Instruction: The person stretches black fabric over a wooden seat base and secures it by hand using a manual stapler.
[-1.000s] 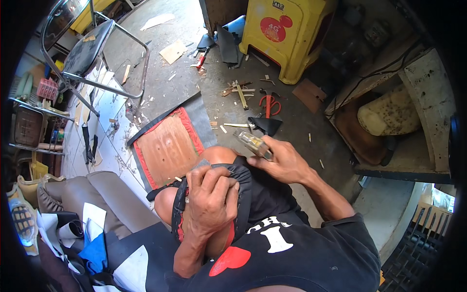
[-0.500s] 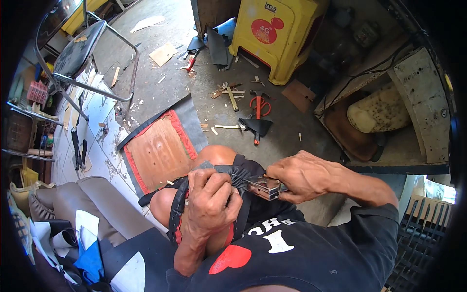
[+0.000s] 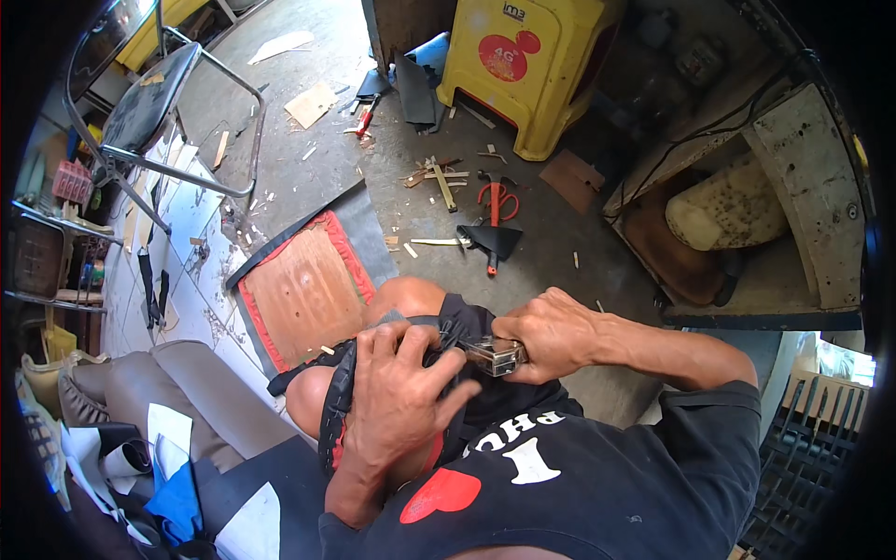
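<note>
A seat panel (image 3: 337,425) wrapped in black cover material, with red showing along its edge, rests on my lap. My left hand (image 3: 397,387) bends its fingers over the material at the panel's far side. Its thumb stands away to the right, and the fingertips are partly hidden. My right hand (image 3: 553,334) is closed around a shiny metal staple gun (image 3: 495,355). The staple gun's nose points left at the gathered black cloth (image 3: 452,327), close to my left fingers; whether it touches is unclear.
On the floor ahead lie a wooden panel (image 3: 303,289) edged in red on black sheet, orange-handled scissors (image 3: 499,201), a hammer (image 3: 493,245) and wood scraps. A yellow plastic stool (image 3: 523,75) stands beyond. A metal-framed chair (image 3: 154,107) is far left, an open cabinet (image 3: 803,215) right.
My right hand has moved left with the staple gun, nearer my left hand. My left hand has loosened from a tight fist, its fingers spreading and thumb lifting out.
</note>
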### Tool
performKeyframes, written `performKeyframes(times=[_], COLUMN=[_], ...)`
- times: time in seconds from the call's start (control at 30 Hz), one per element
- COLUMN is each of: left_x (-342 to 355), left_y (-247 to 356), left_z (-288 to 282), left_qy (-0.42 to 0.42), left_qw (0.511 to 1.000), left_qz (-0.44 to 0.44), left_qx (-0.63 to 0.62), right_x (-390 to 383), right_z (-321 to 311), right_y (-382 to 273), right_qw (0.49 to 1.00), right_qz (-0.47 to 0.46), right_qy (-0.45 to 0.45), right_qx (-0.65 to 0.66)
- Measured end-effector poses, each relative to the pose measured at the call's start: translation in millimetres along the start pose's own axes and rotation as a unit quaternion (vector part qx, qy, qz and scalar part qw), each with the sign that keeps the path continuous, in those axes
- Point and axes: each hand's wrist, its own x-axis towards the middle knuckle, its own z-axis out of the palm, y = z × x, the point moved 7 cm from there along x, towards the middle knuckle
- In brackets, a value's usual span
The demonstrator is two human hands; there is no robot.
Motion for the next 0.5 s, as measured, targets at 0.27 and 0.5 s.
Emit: performKeyframes(times=[0.27,0.5], left_x=[-13.5,-6.6], left_y=[-16.6,-16.2], left_z=[5.9,10.1], left_qy=[0.039,0.034], left_qw=[0.998,0.999], left_qz=[-0.045,-0.027], left_qx=[-0.013,-0.014], right_x=[-14.5,-20.6], right_z=[-11.6,9.7], right_y=[-3.9,-5.5], right_qw=[0.992,0.997], right_qz=[0.001,0.038], right_qy=[-0.059,-0.005], right_qx=[0.115,0.061])
